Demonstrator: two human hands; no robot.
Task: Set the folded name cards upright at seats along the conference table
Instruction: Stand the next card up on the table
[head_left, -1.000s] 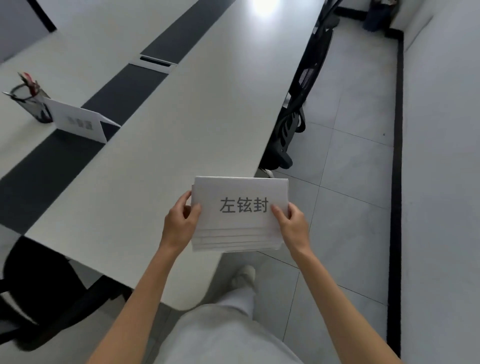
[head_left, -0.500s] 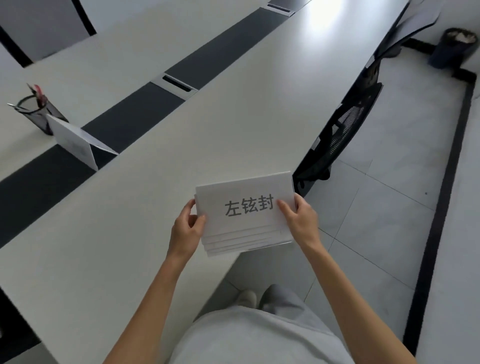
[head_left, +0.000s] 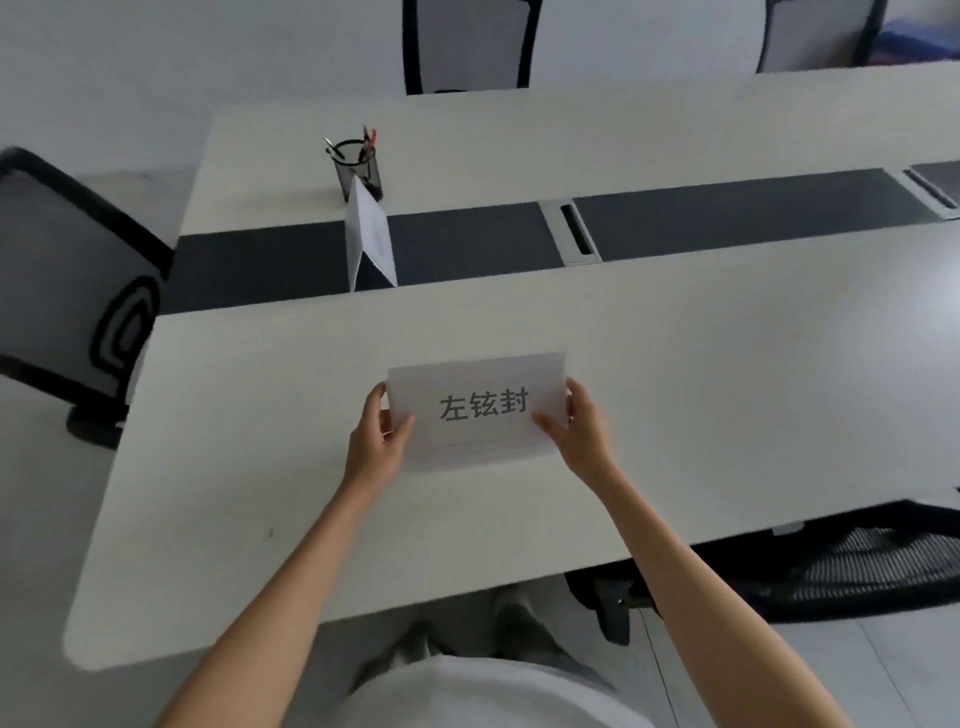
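Note:
I hold a stack of white folded name cards over the near half of the white conference table; the top card shows grey printed characters. My left hand grips the stack's left edge and my right hand grips its right edge. One folded name card stands upright as a tent on the table's dark centre strip, seen end-on.
A black mesh pen cup with pens stands just behind the upright card. A silver cable port sits in the dark strip. Black mesh chairs stand at the left end, under the near right edge and across the table.
My view has swung from along the table's side to facing it squarely. The stack, still in both hands, now hangs over the tabletop instead of beyond its edge.

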